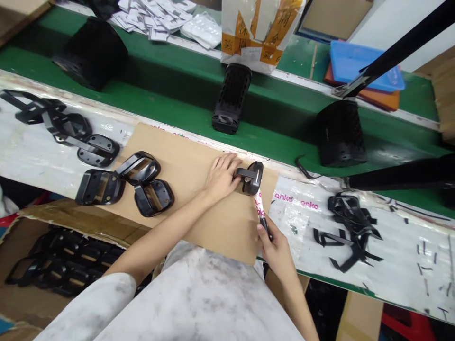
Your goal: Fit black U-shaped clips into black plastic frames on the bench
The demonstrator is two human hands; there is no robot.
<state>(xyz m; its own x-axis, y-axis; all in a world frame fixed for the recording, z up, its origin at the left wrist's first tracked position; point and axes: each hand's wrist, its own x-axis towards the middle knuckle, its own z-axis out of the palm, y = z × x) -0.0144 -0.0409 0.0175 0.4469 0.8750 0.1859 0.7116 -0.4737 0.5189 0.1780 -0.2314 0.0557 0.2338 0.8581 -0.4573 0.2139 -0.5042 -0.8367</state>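
The person leans over the worktop [305, 241], busy just right of the middle of the frame. The left hand [222, 176] lies palm down on a brown cardboard sheet [213, 227], partly spread, its fingertips meeting the left side of a black looped part [256, 177]. That part seems to stand on edge near the sheet's upper right end.

The right hand [277, 246], a little lower, is closed round the dark end of a slim tool [261, 213], with the thumb laid along it. The pale, pink-marked length points up to the part's lower edge; whether it touches, or has a blade, I cannot tell from here.

I'd judge the step in hand to be fine work along that edge, one side steadying and the other working. From this pose, the move calls for a firm left hold, fingers clear of the tip, and a small, controlled stroke from the right.

Three similar parts [130, 163] sit left of centre, partly on the sheet. Thin black strips [355, 232] lie heaped at the right of the frame.
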